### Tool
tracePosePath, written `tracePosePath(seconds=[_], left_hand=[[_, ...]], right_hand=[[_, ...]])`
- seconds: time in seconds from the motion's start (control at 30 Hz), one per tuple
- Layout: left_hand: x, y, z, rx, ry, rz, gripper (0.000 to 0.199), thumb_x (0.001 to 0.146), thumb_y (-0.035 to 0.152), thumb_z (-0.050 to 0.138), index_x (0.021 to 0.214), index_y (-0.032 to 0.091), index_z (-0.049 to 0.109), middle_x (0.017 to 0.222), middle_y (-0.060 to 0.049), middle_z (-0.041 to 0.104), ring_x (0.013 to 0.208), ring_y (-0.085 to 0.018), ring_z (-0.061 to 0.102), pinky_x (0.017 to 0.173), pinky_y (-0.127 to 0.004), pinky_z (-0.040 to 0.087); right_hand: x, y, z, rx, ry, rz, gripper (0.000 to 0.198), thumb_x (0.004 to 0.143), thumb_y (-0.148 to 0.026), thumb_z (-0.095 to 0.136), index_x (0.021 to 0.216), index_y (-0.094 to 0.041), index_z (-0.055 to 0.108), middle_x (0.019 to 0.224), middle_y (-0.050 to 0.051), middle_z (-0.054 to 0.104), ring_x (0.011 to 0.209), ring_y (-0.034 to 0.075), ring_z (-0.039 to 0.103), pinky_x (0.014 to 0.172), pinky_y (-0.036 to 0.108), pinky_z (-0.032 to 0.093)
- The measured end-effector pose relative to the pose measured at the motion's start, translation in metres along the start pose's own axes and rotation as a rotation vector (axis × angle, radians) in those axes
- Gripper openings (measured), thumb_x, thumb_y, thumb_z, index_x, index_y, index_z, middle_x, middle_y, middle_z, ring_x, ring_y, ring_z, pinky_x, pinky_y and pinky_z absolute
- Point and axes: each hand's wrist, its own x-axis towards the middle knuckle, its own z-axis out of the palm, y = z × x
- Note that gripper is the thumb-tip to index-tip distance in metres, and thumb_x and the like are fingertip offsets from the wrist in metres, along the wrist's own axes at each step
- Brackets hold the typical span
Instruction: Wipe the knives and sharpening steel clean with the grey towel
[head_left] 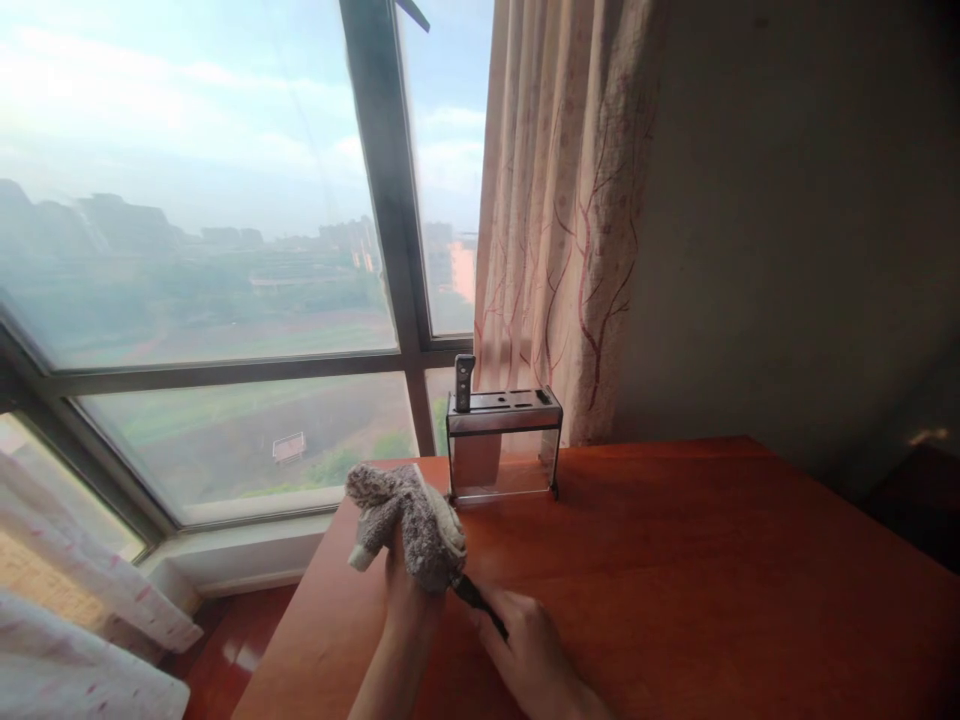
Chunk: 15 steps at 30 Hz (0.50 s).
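My left hand [409,588] is closed on a fluffy grey-brown cloth [427,530], which hides most of its fingers. The cloth is bunched, and one pale-edged end hangs to the left. My right hand [529,640] grips the black handle of a knife [471,592]. The front part of the knife runs into the cloth, so its blade is hidden. Behind my hands stands a knife block [504,422] with a slotted top and a see-through body. One dark handle with light dots [464,382] sticks up from its left end.
A reddish-brown wooden table [675,580] lies under my hands and reaches far to the right. Behind it are a large framed window [225,370] and a beige curtain [555,220] with branch patterns. Another pale curtain [82,660] hangs at lower left.
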Motion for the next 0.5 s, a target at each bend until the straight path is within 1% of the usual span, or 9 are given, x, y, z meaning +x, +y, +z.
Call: tracePosePath(seconds=[0.07, 0.13, 0.23, 0.27, 0.33, 0.4, 0.43, 0.5], left_hand=[[0.006, 0.004, -0.004, -0.005, 0.039, -0.001, 0.017, 0.081, 0.026, 0.062, 0.067, 0.017, 0.060, 0.058, 0.001, 0.062, 0.049, -0.016, 0.056, 0.047, -0.028, 0.045], [0.013, 0.010, -0.010, -0.028, 0.048, 0.025, 0.018, 0.083, 0.023, 0.059, 0.066, 0.018, 0.058, 0.057, 0.001, 0.062, 0.048, -0.016, 0.056, 0.046, -0.028, 0.045], [0.024, 0.019, -0.020, -0.076, 0.054, 0.021, 0.014, 0.084, 0.022, 0.055, 0.071, 0.018, 0.060, 0.058, -0.001, 0.064, 0.047, -0.017, 0.056, 0.044, -0.028, 0.044], [0.027, 0.023, -0.023, -0.092, 0.064, 0.015, 0.013, 0.084, 0.022, 0.055, 0.075, 0.018, 0.061, 0.060, -0.002, 0.065, 0.046, -0.017, 0.056, 0.043, -0.028, 0.044], [0.033, 0.030, -0.029, -0.114, 0.090, 0.041, 0.011, 0.085, 0.025, 0.055, 0.081, 0.018, 0.063, 0.062, -0.003, 0.066, 0.044, -0.016, 0.054, 0.042, -0.028, 0.042], [0.037, 0.034, -0.031, -0.129, 0.106, 0.098, 0.013, 0.085, 0.028, 0.056, 0.082, 0.018, 0.063, 0.062, -0.003, 0.064, 0.041, -0.014, 0.050, 0.041, -0.027, 0.041], [0.038, 0.033, -0.031, -0.122, 0.116, 0.121, 0.014, 0.084, 0.030, 0.057, 0.081, 0.018, 0.063, 0.062, -0.003, 0.064, 0.041, -0.014, 0.049, 0.041, -0.026, 0.040], [0.034, 0.027, -0.027, -0.047, 0.143, 0.155, 0.017, 0.082, 0.034, 0.060, 0.079, 0.018, 0.062, 0.063, -0.003, 0.063, 0.042, -0.014, 0.050, 0.042, -0.028, 0.041]], right_hand=[[0.000, 0.001, -0.002, -0.062, -0.009, -0.016, 0.035, 0.094, -0.043, 0.044, 0.116, -0.026, 0.065, 0.094, 0.007, 0.073, 0.086, 0.024, 0.067, 0.075, 0.028, 0.048], [-0.001, 0.001, -0.006, -0.085, -0.032, -0.023, 0.034, 0.094, -0.044, 0.043, 0.113, -0.027, 0.065, 0.091, 0.005, 0.073, 0.083, 0.023, 0.067, 0.072, 0.026, 0.046], [-0.001, -0.001, -0.014, -0.038, -0.082, -0.011, 0.036, 0.094, -0.048, 0.041, 0.105, -0.026, 0.068, 0.087, 0.004, 0.072, 0.079, 0.020, 0.065, 0.068, 0.024, 0.043], [-0.001, -0.001, -0.016, 0.005, -0.100, 0.014, 0.038, 0.094, -0.049, 0.040, 0.100, -0.024, 0.068, 0.083, 0.003, 0.070, 0.075, 0.019, 0.063, 0.064, 0.024, 0.041], [0.000, 0.001, -0.020, 0.137, -0.154, 0.112, 0.044, 0.094, -0.053, 0.039, 0.090, -0.020, 0.067, 0.065, 0.000, 0.061, 0.059, 0.014, 0.054, 0.053, 0.022, 0.035], [0.000, 0.005, -0.020, 0.294, -0.210, 0.220, 0.049, 0.092, -0.058, 0.039, 0.079, -0.017, 0.062, 0.052, -0.005, 0.044, 0.047, 0.009, 0.039, 0.044, 0.021, 0.025], [0.000, 0.007, -0.020, 0.361, -0.229, 0.258, 0.050, 0.090, -0.061, 0.039, 0.075, -0.017, 0.058, 0.050, -0.007, 0.037, 0.044, 0.008, 0.033, 0.042, 0.021, 0.021], [0.001, 0.013, -0.016, 0.444, -0.239, 0.296, 0.051, 0.087, -0.065, 0.041, 0.069, -0.018, 0.051, 0.050, -0.008, 0.031, 0.042, 0.006, 0.029, 0.040, 0.020, 0.018]])
